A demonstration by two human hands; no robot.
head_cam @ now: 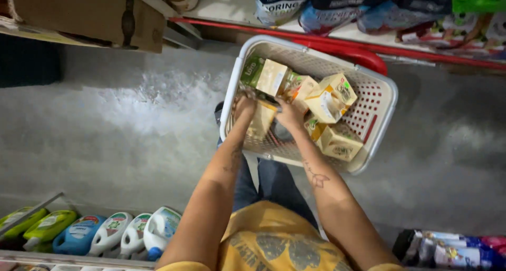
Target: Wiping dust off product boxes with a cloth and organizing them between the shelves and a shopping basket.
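Pale yellow cardboard cartons [331, 98] are packed inside the white perforated plastic basket [380, 110], where one flat carton [262, 121] is pinched by left hand [244, 105] and right hand [289, 114], each grip pressed against it for steadiness.

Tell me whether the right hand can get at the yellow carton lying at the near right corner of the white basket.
Probably yes: the right hand is already inside the white plastic basket, beside that yellow carton, with nothing lying over it.

Pale yellow cartons [331, 97] fill the white basket [380, 124] at one o'clock; white and green detergent jugs [110, 233] stand at seven; a brown cardboard box [89, 13] sits at eleven.
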